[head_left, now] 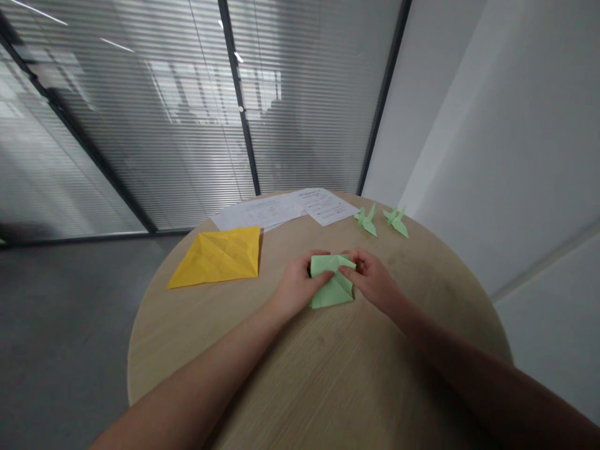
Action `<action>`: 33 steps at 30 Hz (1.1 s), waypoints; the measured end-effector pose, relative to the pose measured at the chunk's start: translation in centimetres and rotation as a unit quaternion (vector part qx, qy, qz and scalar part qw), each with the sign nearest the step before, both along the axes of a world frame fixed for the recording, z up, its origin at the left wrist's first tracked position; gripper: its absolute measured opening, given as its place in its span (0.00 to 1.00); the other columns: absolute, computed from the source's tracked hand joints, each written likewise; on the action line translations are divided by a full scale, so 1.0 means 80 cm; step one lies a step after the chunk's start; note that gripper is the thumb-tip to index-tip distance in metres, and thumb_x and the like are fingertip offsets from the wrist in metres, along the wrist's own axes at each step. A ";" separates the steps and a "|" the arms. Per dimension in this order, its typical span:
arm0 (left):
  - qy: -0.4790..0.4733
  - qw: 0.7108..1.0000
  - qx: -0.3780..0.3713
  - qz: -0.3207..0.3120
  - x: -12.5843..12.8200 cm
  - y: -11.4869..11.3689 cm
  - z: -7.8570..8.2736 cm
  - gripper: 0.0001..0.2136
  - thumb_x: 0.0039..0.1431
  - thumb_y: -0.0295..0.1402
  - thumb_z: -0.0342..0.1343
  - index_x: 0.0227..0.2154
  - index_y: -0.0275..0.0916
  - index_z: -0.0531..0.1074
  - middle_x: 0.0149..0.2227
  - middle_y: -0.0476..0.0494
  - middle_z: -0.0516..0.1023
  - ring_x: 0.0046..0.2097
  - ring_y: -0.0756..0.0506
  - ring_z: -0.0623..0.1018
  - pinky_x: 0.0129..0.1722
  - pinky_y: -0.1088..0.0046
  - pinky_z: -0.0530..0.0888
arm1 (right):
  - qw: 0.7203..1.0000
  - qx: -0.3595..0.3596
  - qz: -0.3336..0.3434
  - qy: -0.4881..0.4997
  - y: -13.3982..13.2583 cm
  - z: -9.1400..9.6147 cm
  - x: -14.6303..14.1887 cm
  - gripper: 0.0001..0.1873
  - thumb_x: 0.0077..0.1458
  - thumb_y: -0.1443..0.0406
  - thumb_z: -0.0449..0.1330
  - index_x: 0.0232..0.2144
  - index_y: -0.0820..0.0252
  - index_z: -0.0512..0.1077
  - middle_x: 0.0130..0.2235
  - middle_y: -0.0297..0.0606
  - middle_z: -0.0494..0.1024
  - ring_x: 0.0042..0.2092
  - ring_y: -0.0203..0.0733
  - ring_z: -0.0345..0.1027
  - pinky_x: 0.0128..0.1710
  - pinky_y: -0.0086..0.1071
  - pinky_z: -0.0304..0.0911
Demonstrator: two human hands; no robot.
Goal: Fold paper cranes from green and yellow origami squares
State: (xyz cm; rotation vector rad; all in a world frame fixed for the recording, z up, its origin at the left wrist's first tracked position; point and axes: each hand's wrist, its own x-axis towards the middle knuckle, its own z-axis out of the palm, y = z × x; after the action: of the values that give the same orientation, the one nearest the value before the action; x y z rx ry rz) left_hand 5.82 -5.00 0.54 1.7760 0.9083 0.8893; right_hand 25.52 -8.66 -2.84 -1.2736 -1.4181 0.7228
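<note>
Glass wall (140, 125) with blinds fills most of the background, dark frames running through it. Below that is a round wooden table (328, 375), light grain.

At the far edge lie a couple of white printed sheets (276, 211), overlapping a bit. Just this side of them, toward the left, is a yellow paper (220, 256), creased and lying flat.

Both forearms come in from the bottom. The left hand (297, 284) and right hand (372, 278) meet near the table's middle, and both are pinched onto the same green paper (334, 284). The left has its left edge, and the right's fingertips press its upper right part. It's partly folded and sits on the tabletop between the hands, lower corner sticking out toward the camera.

Smallest stuff: two green cranes, one (366, 222) just right of the sheets, the other (396, 222) beside it, near the right rim, well apart from the hands.
</note>
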 end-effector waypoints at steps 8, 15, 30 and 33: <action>0.014 0.995 -0.079 0.053 0.003 0.006 -0.006 0.16 0.61 0.45 0.54 0.30 0.37 0.76 0.28 0.45 0.77 0.30 0.46 0.73 0.28 0.72 0.67 | 0.995 0.076 0.017 -0.056 -0.018 0.016 -0.013 0.09 0.58 0.55 0.64 0.35 0.53 0.77 0.53 0.45 0.74 0.53 0.49 0.72 0.41 0.36 0.70; -0.044 0.993 -0.105 0.009 0.002 0.000 -0.002 0.19 0.55 0.51 0.61 0.34 0.36 0.77 0.32 0.44 0.80 0.33 0.45 0.76 0.32 0.71 0.71 | 0.994 0.097 -0.003 -0.059 -0.004 -0.001 -0.010 0.07 0.54 0.59 0.68 0.34 0.54 0.78 0.40 0.40 0.75 0.39 0.43 0.72 0.35 0.34 0.68; -0.143 0.973 -0.162 0.084 -0.004 0.019 -0.011 0.16 0.52 0.44 0.67 0.34 0.34 0.80 0.34 0.38 0.84 0.31 0.44 0.79 0.32 0.69 0.75 | 0.966 -0.098 0.140 0.192 0.002 -0.002 -0.020 0.30 0.47 0.63 0.72 0.53 0.52 0.69 0.40 0.37 0.83 0.40 0.45 0.80 0.44 0.41 0.75; -0.160 0.970 -0.161 0.090 -0.009 0.024 -0.009 0.16 0.53 0.44 0.67 0.35 0.34 0.80 0.35 0.37 0.85 0.32 0.44 0.80 0.32 0.69 0.75 | 0.967 -0.121 0.144 0.172 0.002 -0.003 -0.016 0.38 0.45 0.66 0.71 0.58 0.55 0.66 0.32 0.32 0.80 0.32 0.41 0.77 0.36 0.36 0.72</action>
State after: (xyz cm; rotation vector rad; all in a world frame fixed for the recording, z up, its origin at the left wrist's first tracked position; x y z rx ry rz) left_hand 5.11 -3.06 -0.15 1.2456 0.9482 1.0416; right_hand 24.25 -8.49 -3.11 -1.0662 -1.2630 1.2829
